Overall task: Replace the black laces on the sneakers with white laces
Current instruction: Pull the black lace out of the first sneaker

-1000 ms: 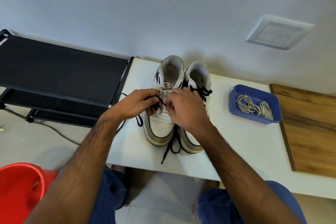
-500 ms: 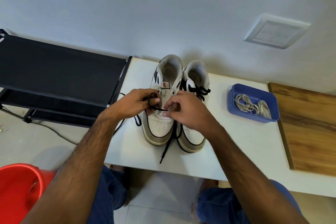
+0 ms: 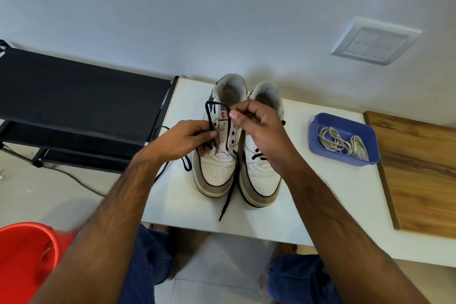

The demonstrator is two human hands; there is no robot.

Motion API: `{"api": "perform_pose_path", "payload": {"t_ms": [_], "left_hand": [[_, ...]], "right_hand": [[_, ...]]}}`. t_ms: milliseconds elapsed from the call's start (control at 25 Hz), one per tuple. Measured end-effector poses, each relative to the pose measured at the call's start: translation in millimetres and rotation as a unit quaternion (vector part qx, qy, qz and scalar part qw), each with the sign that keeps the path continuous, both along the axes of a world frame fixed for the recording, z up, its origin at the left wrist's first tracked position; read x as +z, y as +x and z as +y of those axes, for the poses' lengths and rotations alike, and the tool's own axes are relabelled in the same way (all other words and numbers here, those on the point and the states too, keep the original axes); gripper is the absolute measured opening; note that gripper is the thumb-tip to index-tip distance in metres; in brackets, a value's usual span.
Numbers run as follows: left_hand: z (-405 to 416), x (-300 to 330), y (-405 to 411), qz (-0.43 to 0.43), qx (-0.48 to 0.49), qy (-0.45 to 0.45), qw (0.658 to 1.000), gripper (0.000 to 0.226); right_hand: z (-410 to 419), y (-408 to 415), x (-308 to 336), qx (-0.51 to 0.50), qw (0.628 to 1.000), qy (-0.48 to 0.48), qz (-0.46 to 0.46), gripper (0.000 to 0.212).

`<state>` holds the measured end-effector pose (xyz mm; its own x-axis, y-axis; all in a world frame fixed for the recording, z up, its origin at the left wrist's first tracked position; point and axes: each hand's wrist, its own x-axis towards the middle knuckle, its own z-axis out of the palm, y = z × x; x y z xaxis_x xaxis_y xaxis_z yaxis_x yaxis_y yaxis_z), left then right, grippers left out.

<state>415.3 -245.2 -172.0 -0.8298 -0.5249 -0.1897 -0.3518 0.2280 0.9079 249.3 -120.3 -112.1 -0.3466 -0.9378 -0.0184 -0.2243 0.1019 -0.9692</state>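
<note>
Two white sneakers stand side by side on the white table [image 3: 308, 205], toes toward me. The left sneaker [image 3: 217, 168] has most of its eyelets bare. Its black lace [image 3: 209, 116] rises in a loop above the tongue, and one loose end [image 3: 228, 201] trails over the toe toward the table's front edge. My left hand [image 3: 187, 139] grips the lace beside the shoe's left side. My right hand [image 3: 256, 126] pinches the upper part of the loop over the tongue. The right sneaker [image 3: 261, 175] still carries black lacing, partly hidden by my right hand. White laces [image 3: 343, 142] lie in a blue tray [image 3: 318, 136].
A black fabric rack [image 3: 81, 106] stands left of the table. A wooden board [image 3: 419, 175] lies at the table's right end. A red bucket [image 3: 27, 259] sits on the floor at lower left. A wall switch plate [image 3: 375, 41] is above the tray.
My right hand has risen from the shoe's lower eyelets toward the tongue top, drawing the black lace up into a taller loop. My left hand stayed beside the shoe, holding the lace.
</note>
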Motion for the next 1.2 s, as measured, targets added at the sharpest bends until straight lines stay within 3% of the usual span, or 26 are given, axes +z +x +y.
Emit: {"api": "perform_pose_path", "payload": {"t_ms": [120, 200, 400, 480, 600, 680, 760, 840, 920, 1040, 1200], "left_hand": [[0.0, -1.9, 1.2, 0.004, 0.011, 0.004, 1.000, 0.021], [-1.8, -1.5, 1.7, 0.005, 0.005, -0.001, 1.000, 0.020], [-1.3, -4.2, 1.3, 0.006, 0.002, 0.002, 1.000, 0.020], [-2.5, -4.2, 2.9, 0.017, -0.006, -0.001, 1.000, 0.021], [-2.2, -2.7, 2.2, 0.022, -0.010, 0.003, 1.000, 0.016], [-1.5, -2.7, 0.7, 0.025, 0.000, 0.033, 0.999, 0.019], [-2.3, -3.9, 1.0, 0.016, -0.004, 0.036, 0.999, 0.022], [-2.6, -3.7, 1.3, -0.002, 0.002, 0.011, 1.000, 0.021], [-2.4, -2.5, 0.6, -0.009, 0.004, -0.006, 1.000, 0.021], [-2.0, -0.9, 0.5, -0.012, 0.001, -0.007, 1.000, 0.022], [2.4, 2.9, 0.1, -0.010, 0.000, -0.006, 1.000, 0.028]], "right_hand": [[7.5, -5.4, -15.6, 0.054, 0.975, 0.091, 0.194, 0.011], [11.1, -4.6, -24.2, 0.081, 0.952, 0.129, 0.265, 0.018], [3.4, 7.7, -28.9, 0.125, 0.886, 0.105, 0.435, 0.005], [-0.5, 9.5, -26.6, 0.107, 0.912, 0.099, 0.384, 0.007], [-3.8, 11.1, -8.8, 0.067, 0.989, 0.031, 0.130, 0.011], [-5.9, 11.4, 5.6, 0.041, 0.997, -0.047, -0.044, 0.012], [-6.5, 6.9, 9.8, 0.003, 0.994, -0.069, -0.082, 0.011], [-2.7, -1.6, 3.3, -0.007, 0.999, -0.012, 0.051, 0.006], [6.6, -8.4, -12.2, 0.021, 0.981, 0.060, 0.185, 0.017], [13.6, -4.8, -26.6, 0.062, 0.955, 0.106, 0.270, 0.025], [7.8, 7.5, -26.1, 0.113, 0.880, 0.132, 0.443, 0.014]]}}
